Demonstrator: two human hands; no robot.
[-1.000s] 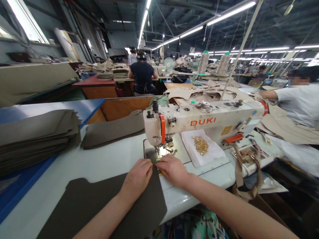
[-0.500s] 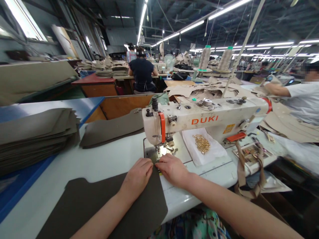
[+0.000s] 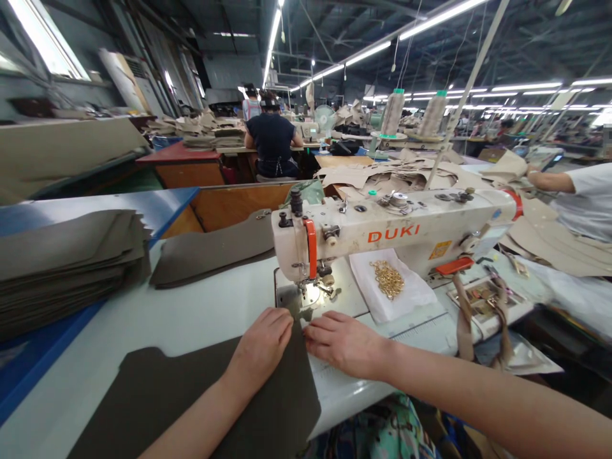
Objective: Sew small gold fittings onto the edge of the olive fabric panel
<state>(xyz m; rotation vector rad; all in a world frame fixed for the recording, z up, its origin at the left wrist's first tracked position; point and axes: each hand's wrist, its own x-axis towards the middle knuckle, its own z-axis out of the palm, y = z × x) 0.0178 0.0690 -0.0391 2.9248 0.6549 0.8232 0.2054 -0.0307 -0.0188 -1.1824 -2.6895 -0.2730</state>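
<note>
The dark fabric panel [image 3: 191,395] runs off the bottom edge, partly hidden under the left hand [image 3: 262,347]. Beside the sewing machine [image 3: 382,236], the needle is too small to make out.

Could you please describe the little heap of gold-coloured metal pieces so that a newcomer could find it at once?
Start at the white DUKI sewing machine. Under its arm, right of the needle, a white cloth lies on the table. The heap of gold pieces sits on that cloth, the only shiny thing among dull fabric.
</note>
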